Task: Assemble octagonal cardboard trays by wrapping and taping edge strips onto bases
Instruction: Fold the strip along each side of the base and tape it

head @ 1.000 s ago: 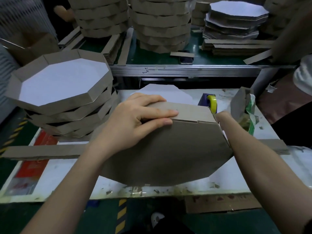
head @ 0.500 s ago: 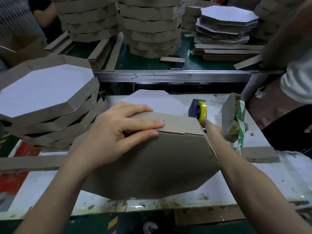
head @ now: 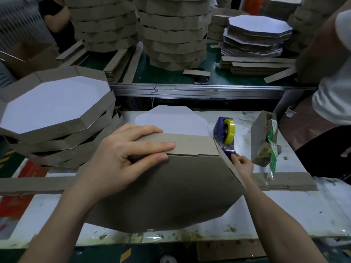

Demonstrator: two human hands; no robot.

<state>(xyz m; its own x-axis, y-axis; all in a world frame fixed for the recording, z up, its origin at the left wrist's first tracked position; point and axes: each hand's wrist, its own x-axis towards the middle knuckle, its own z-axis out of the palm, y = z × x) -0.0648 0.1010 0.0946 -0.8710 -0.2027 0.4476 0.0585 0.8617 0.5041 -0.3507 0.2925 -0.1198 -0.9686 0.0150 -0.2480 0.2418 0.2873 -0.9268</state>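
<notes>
A brown octagonal tray (head: 171, 190) stands tilted on the white worktable (head: 294, 209), its underside facing me. My left hand (head: 123, 164) presses flat on its top edge where the edge strip (head: 191, 144) meets the base. To the right of the tray, my right hand (head: 242, 165) pinches the clear tape end at a blue tape dispenser with a yellow roll (head: 226, 133). A white octagonal base (head: 171, 120) lies flat behind the tray.
A stack of finished trays (head: 57, 118) sits at left. Loose cardboard strips (head: 284, 181) lie across the table. A small cardboard holder with green-white tape (head: 266, 141) stands at right. Tall tray stacks (head: 171, 31) and a phone (head: 200, 79) sit on the back bench. A person stands at right.
My right hand came out from behind the tray's right edge and now pinches tape at the dispenser. My left hand holds the same spot on the top edge.
</notes>
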